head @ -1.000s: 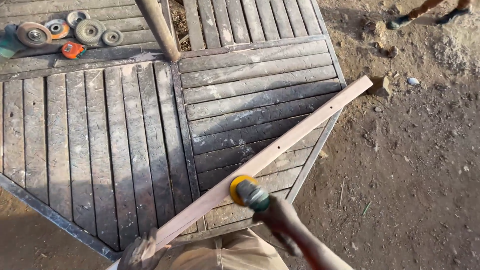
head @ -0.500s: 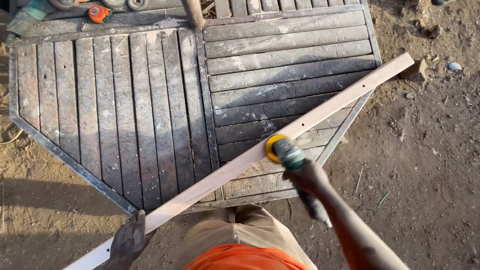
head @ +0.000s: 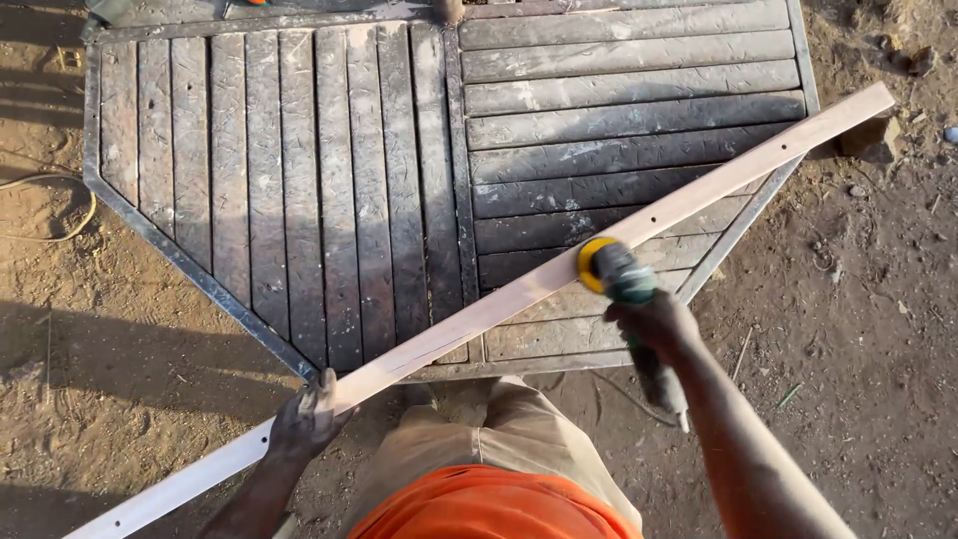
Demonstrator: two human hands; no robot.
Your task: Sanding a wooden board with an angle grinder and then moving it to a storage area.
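Filling most of the view, a big panel of dark weathered wooden slats (head: 299, 190) in a metal frame lies flat on bare sandy ground (head: 858, 329), its slats running upright on the left half and crosswise on the right. Across its lower right part a long pale wooden strip (head: 699, 195) runs on a slant, from the bottom left corner of the view up to the far right edge of the panel, resting on the slats and overhanging the dirt at both ends. The person's knees in tan trousers (head: 499, 429) and an orange top show at the bottom (the body sits just behind the strip). The right hand (head: 654, 324) is wrapped tight around the dark green body of an angle grinder (head: 624, 279), whose yellow-rimmed disc meets the strip near its middle. The left hand (head: 304, 419) presses down on the strip close to its lower end, fingers seemingly curled over its edge, though dust and shadow blur them. A thin cord (head: 60, 225) loops on the sand at left.
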